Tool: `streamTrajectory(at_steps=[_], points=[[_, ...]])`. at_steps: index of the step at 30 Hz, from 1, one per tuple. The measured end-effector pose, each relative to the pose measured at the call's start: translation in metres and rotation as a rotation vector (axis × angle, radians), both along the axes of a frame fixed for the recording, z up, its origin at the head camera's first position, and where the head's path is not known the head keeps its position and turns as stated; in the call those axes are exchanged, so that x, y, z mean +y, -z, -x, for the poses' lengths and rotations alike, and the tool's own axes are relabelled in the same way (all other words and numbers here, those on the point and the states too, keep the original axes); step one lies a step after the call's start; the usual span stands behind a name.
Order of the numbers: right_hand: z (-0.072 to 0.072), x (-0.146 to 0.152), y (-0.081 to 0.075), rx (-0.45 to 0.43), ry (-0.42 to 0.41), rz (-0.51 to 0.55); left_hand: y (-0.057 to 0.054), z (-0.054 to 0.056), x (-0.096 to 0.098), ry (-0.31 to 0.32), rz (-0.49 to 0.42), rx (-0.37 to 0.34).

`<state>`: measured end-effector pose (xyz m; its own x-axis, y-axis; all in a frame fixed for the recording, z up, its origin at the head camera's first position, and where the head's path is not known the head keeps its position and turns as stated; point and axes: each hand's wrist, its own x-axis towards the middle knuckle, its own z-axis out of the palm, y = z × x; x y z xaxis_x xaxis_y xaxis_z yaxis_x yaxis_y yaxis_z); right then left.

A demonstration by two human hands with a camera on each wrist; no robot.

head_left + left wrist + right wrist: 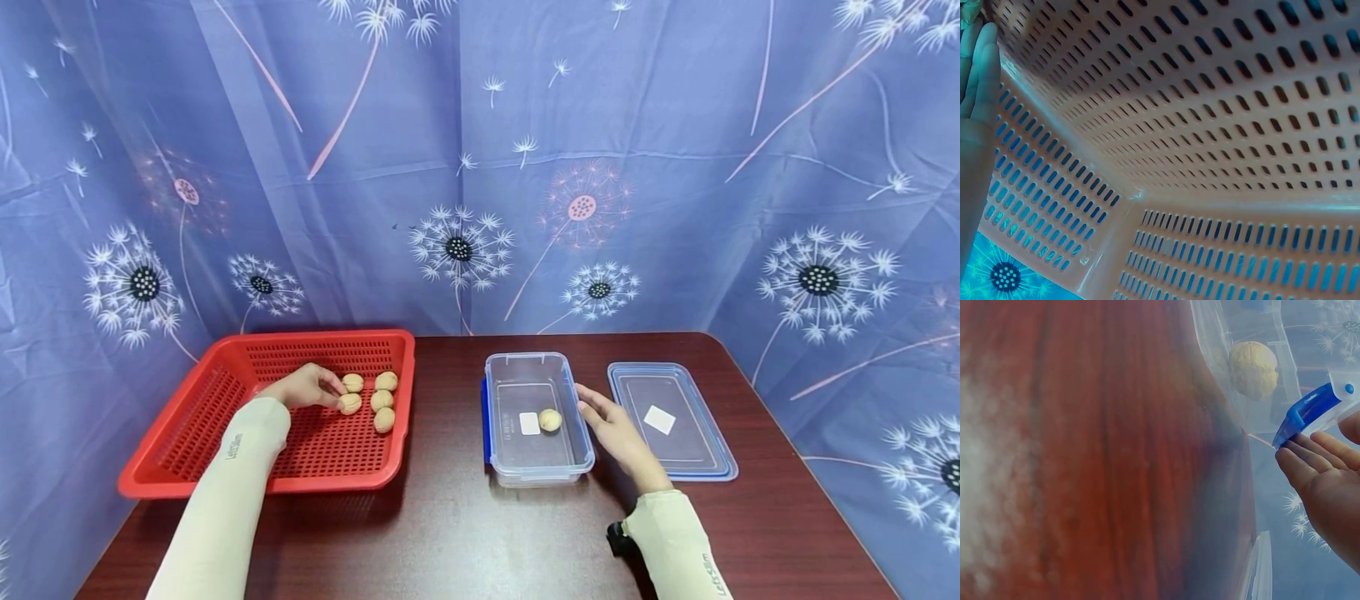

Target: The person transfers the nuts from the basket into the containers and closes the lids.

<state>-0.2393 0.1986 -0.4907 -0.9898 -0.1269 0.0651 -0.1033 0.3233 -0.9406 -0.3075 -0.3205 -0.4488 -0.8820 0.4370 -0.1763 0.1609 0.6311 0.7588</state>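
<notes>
In the head view my left hand point(309, 387) reaches into the red plastic basket point(225, 482) and pinches a walnut point(349, 404) near the basket floor. Another walnut point(352, 382) lies just behind it, and a row of three walnuts point(382, 401) sits to its right. The left wrist view catches my fingers point(982, 75) at its left edge, with part of the walnut at the top corner. My right hand point(618, 429) rests its extended fingers against the right side of a clear lidless box point(540, 477), at a blue clip point(1310, 412). One walnut point(551, 420) lies inside the box.
To the right of the box lies its clear lid point(690, 454) with a white label point(660, 419). Another blue clip point(486, 421) hangs along the box's left side. A blue dandelion-print curtain point(465, 167) borders the dark wooden table point(420, 542) at the back and sides.
</notes>
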Motion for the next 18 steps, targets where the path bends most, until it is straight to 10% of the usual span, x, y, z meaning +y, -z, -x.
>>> streamTrajectory(at_steps=[18], points=[[-0.002, -0.001, -0.004, -0.029, 0.000, -0.007, -0.011, -0.004, 0.004, -0.085, -0.020, 0.056]])
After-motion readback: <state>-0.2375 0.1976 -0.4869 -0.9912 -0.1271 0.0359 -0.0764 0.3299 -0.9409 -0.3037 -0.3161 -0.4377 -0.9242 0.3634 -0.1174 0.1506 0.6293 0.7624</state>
